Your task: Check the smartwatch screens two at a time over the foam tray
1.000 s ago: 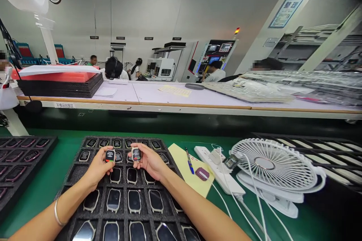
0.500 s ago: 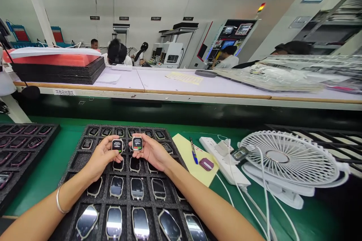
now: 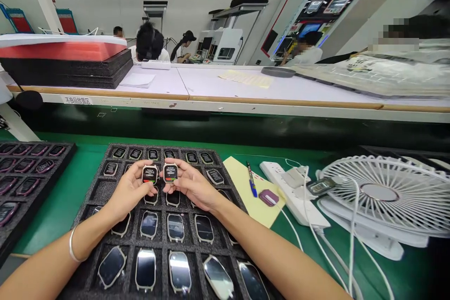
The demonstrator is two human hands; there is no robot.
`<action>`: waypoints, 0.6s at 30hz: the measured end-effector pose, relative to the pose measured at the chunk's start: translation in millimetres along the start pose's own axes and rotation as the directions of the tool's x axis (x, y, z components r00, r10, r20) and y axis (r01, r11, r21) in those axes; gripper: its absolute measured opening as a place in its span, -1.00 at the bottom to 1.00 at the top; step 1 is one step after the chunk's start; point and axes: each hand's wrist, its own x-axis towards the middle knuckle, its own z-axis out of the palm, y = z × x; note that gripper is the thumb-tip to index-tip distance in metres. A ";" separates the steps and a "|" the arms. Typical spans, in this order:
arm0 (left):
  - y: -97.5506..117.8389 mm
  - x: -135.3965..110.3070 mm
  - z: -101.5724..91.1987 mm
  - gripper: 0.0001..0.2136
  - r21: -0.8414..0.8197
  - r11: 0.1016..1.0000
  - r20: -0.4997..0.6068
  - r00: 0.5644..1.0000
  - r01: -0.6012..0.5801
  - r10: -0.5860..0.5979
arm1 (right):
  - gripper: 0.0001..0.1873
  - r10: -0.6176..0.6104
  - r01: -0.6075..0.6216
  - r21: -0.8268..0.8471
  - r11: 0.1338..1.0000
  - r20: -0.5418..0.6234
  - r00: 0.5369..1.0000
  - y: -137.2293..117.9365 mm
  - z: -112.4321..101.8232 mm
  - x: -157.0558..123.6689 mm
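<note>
My left hand point(image 3: 132, 188) is closed on a smartwatch point(image 3: 150, 174) with a pale case and no strap. Its lit screen shows text with a red and green band near the bottom. In my right hand point(image 3: 192, 186) is a matching smartwatch point(image 3: 170, 173), also lit with text, held by the fingers at its edges, my thumb by its lower corner. The two watches are side by side above a black foam tray point(image 3: 94, 211). Several more watches lie in the tray's compartments; those in the back rows show text, while the front ones, such as this watch point(image 3: 145, 269), have dark, reflective screens.
At left lies another foam tray point(image 3: 42, 185) with purple-rimmed watches. To the right are yellow paper point(image 3: 237, 173), a blue pen point(image 3: 251, 180), a purple case point(image 3: 269, 198), a power strip point(image 3: 295, 201) with cables, and a white fan point(image 3: 383, 197). Behind runs a raised shelf point(image 3: 207, 89); people sit beyond.
The camera view has shifted, moving the scene sideways. Both watches stay in my hands; my right thumb has moved to the lower screen edge, and the left watch's band now shows red beside green.
</note>
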 end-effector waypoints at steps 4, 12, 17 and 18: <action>-1.6 2.1 -0.6 -0.50 0.001 1.000 0.013 1.000 0.006 -0.006 | -0.44 -0.011 0.012 -0.014 1.000 0.036 0.999 1.3 0.1 -0.2; 0.8 1.3 0.4 -0.56 -0.035 0.999 0.027 1.000 -0.002 0.003 | -0.51 -0.036 0.039 -0.056 0.998 0.053 0.998 0.6 1.5 -2.0; 2.4 -1.7 2.6 -0.57 -0.062 0.998 0.026 1.000 0.018 -0.016 | -0.53 -0.057 0.057 -0.055 0.997 -0.012 0.998 -2.7 3.3 -2.8; 2.6 -2.3 3.0 -0.57 -0.058 0.998 0.022 1.000 0.022 -0.021 | -0.54 -0.057 0.056 -0.056 0.997 -0.024 0.998 -2.9 3.3 -2.7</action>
